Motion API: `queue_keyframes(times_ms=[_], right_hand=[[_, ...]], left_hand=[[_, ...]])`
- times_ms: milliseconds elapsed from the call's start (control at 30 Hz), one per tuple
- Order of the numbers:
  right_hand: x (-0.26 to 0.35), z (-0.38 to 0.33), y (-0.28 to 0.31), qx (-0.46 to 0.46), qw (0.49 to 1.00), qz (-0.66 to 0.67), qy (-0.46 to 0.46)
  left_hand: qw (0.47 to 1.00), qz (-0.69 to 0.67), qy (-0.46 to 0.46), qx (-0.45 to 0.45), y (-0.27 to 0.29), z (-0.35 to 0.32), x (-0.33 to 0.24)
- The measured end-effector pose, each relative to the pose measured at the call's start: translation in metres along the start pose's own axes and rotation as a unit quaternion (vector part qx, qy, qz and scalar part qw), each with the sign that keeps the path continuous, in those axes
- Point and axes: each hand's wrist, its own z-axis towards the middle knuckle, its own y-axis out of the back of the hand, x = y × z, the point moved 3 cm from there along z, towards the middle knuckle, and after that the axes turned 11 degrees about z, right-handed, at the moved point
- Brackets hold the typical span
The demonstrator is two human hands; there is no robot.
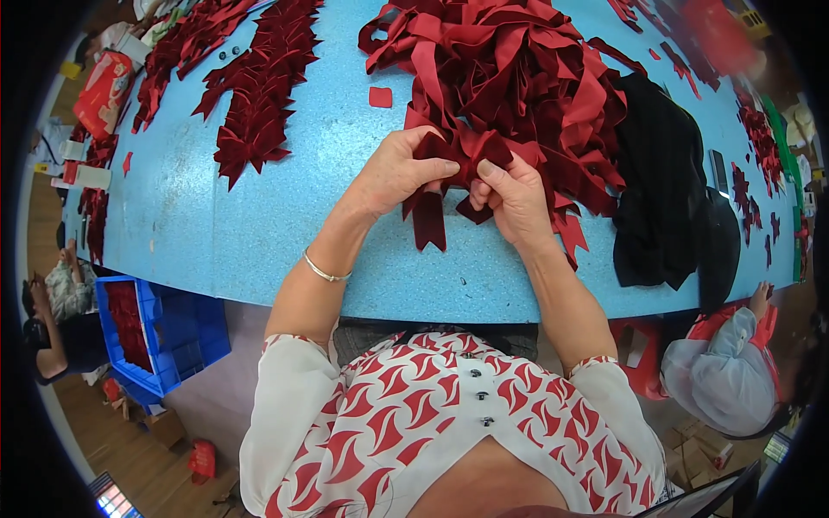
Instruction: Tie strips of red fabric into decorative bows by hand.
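Between my two hands is a dark red velvet ribbon bow (467, 152), its notched tails hanging toward the table's near edge. My left hand (404, 166) pinches the bow's left loop between thumb and fingers. On the other side my right hand (511, 192) grips the right loop, thumb on top and fingers curled under. Just beyond the hands lies a big tangled heap of red velvet ribbon (518, 69), some strips showing a brighter, smooth underside. Part of the bow's far side blends into that heap.
Overlapping rows of finished bows (263, 95) lie at the left on the blue table (328, 216). A small red square (380, 97) sits near the heap. Black cloth (661, 181) covers the right. A blue crate (160, 332) stands lower left; other people (725, 371) sit at both sides.
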Motion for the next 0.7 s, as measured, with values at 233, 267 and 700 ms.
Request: queue_keyframes(times_ms=[233,267,700], right_hand=[[0.013,0.000,-0.006,0.026,0.983,-0.181,-0.029],[0.014,0.000,-0.007,0.026,0.983,-0.179,-0.028],[0.023,-0.007,-0.012,0.042,0.969,-0.239,-0.037]], left_hand=[[0.999,-0.019,0.031,0.003,-0.008,0.003,-0.006],[0.999,-0.035,0.039,0.011,-0.009,0.003,-0.005],[1.000,-0.012,0.010,-0.026,-0.012,0.008,0.004]])
